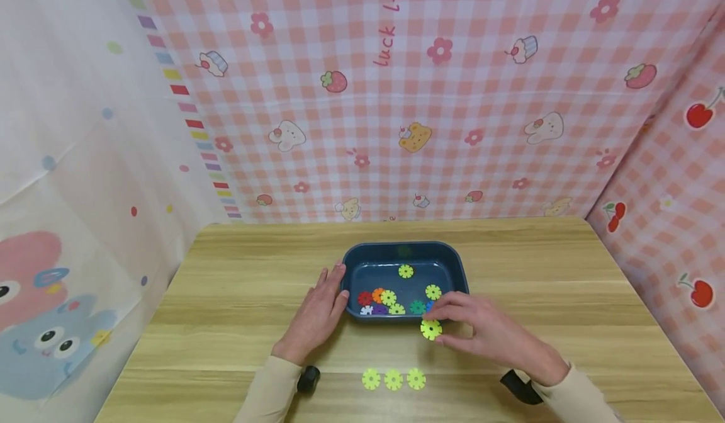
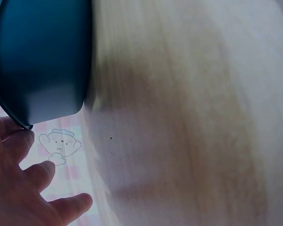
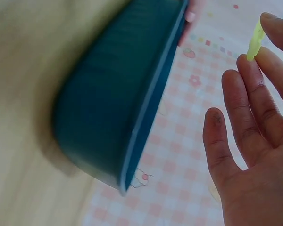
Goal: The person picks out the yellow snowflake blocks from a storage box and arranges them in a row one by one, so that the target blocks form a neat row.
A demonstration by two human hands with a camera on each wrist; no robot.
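A dark blue basin [image 1: 404, 318] sits on the table, holding several notched plastic discs in red, orange, white, purple, green, blue and yellow-green. Against its left end rests my left hand [image 1: 313, 319], the fingers fairly straight and touching the rim; the left wrist view shows these fingers [image 2: 23, 141] at the basin's edge. My right hand [image 1: 489, 332] pinches a yellow-green disc [image 1: 431, 329] between thumb and fingers, just over the basin's near right edge. In the right wrist view that disc appears edge-on. Three yellow-green discs, one of them in the middle [image 1: 393, 379], lie in a row in front of the basin.
The light wood table [image 1: 255, 265] extends to both sides of the basin. Behind it hangs a pink checked cloth [image 1: 396, 177], with a white patterned cloth [image 1: 130, 177] at left and another pink cloth [image 1: 663, 221] at right. Dark straps circle both wrists.
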